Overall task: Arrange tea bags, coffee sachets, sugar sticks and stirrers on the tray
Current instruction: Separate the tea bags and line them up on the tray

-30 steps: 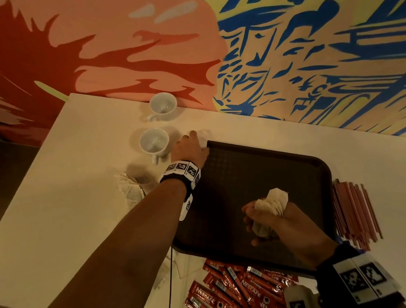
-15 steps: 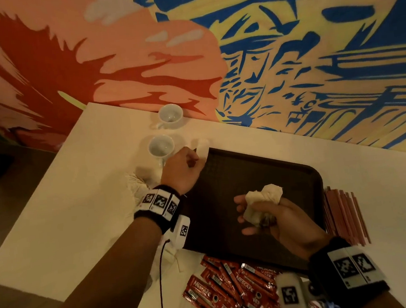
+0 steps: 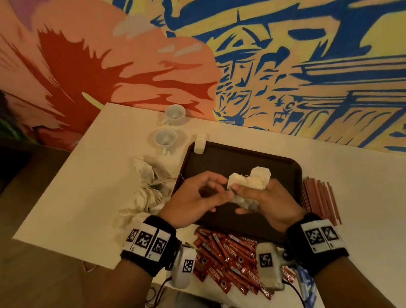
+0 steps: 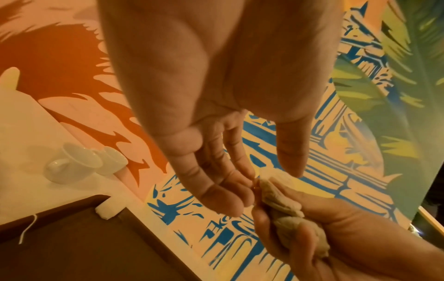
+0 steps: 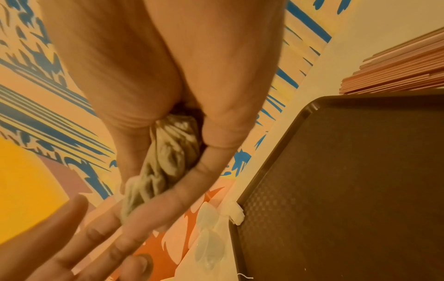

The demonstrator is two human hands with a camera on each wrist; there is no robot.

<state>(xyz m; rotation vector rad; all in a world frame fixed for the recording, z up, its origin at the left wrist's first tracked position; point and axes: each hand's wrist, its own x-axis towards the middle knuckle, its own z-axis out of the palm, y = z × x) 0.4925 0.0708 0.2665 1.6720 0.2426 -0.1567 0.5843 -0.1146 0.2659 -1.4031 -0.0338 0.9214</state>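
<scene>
Brown plastic, this is the tray [image 3: 282, 168] on the white table [image 3: 81, 190], and both my hands are above it. My right hand [image 3: 268, 202] holds a bunch of tea bags [image 3: 249, 181]; the fingers [image 5: 168, 201] and thumb are curled around the bunch, and the pale paper ends stick out above the fist. In the right wrist view the bags [image 5: 165, 161] are pressed tight between the thumb and the long fingers. My left hand [image 3: 196, 201] is just beside the bunch, palm turned up a little. Its fingers [image 4: 216, 192] are only loosely bent and its thumb is straight; the fingertips reach the end of the bunch [image 4: 281, 195]. I cannot tell if they already pinch a bag or only touch it.

One small white piece [image 3: 200, 145] lies on the far left corner of the tray, partly over the rim. I cannot tell what it is. More tea bags lie in a loose pile [image 3: 145, 186] on the table, to the left of the tray. Two white cups [image 3: 170, 129] stand behind this pile, near the painted wall [image 3: 286, 46]. The red coffee sachets [image 3: 226, 253] lie in a heap at the near edge of the tray, between my wrists. The reddish stirrers [image 3: 321, 197] lie side by side just at the right of the tray.
</scene>
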